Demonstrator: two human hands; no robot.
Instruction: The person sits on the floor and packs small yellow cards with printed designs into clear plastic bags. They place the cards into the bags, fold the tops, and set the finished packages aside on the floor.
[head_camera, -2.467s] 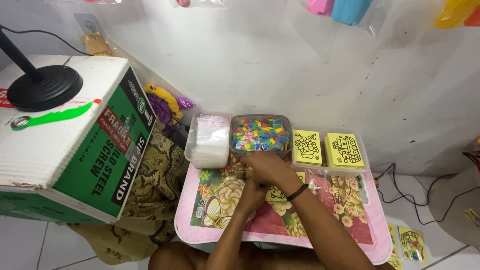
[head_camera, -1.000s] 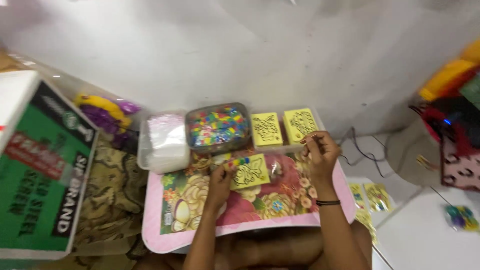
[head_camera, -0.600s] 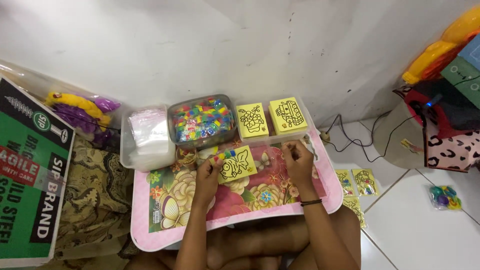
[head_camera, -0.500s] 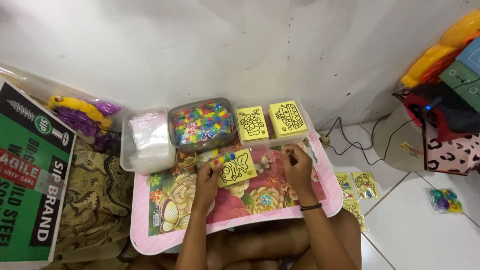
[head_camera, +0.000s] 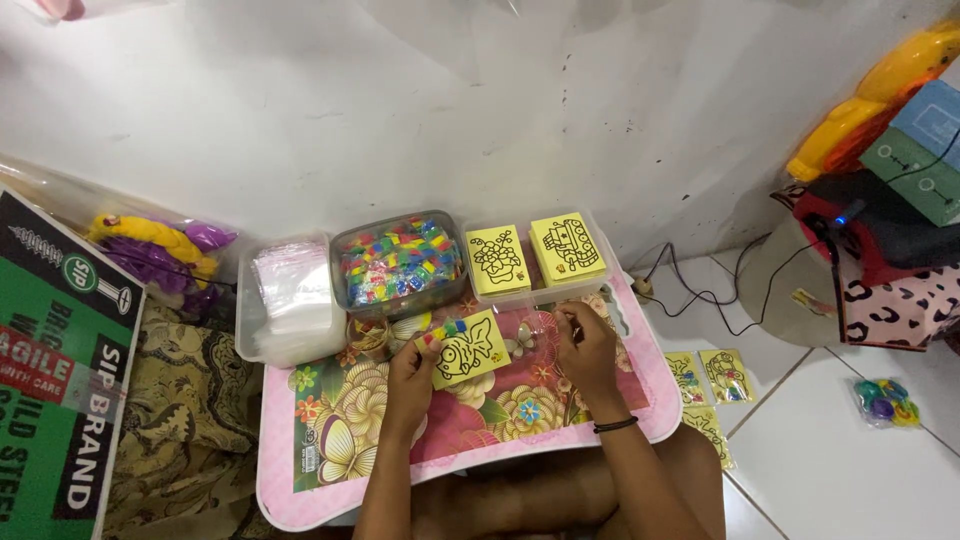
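— What are your hands doing?

— My left hand (head_camera: 412, 362) is pinching a yellow picture card (head_camera: 468, 348) with small coloured packets over the floral table (head_camera: 330, 440). My right hand (head_camera: 585, 340) is closing on something small (I can't tell what).

— And beyond?

— The bead box (head_camera: 400, 264) and card stacks (head_camera: 533, 254) are sitting just behind.

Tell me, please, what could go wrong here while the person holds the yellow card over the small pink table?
The left hand pinches the yellow card with small coloured packets at its top edge; these might slip off. The right hand works close to the clear tray of card stacks and could nudge it. Cables on the floor could snag.
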